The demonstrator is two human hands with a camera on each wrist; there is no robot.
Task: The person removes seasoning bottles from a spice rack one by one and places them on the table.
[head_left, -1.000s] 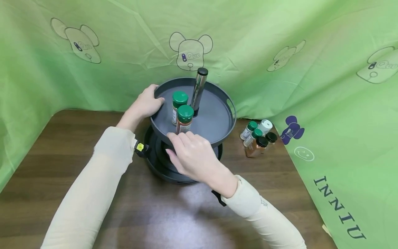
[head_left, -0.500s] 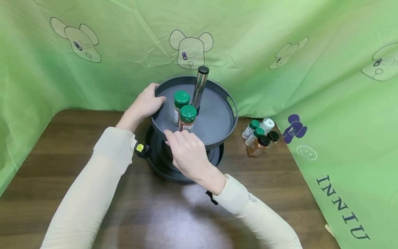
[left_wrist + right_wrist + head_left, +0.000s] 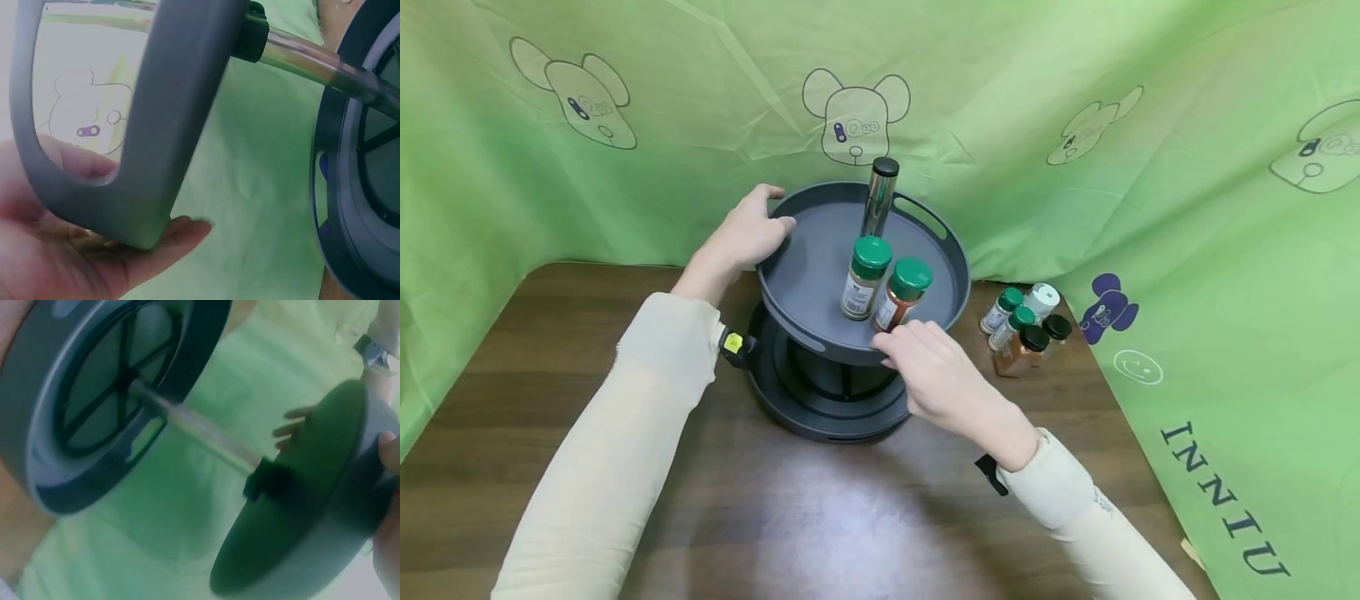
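Observation:
My left hand (image 3: 745, 236) holds the left rim of a grey round upper tray (image 3: 811, 267), thumb inside the wall. In the left wrist view it lies at one end of the tray's handle (image 3: 178, 100). My right hand (image 3: 943, 375) grips the front rim, fingers bent over it. On the tray stand a green-capped spice jar (image 3: 859, 292) with pale contents and a green-capped jar (image 3: 895, 308) with reddish contents. A shiny pole (image 3: 877, 200) with a black cap rises behind them. Under this tray sits a matching lower tray (image 3: 778, 408) on the table.
To the right of the stand is a cluster of several small spice jars (image 3: 1017, 354) with green, white and black caps. A green printed curtain (image 3: 1000, 125) hangs behind and along the right of the wooden table (image 3: 587, 358).
The upper tray has turned, its front going right: both jars have shifted right and the handle slot has gone from the right to the back right. My right hand has moved right.

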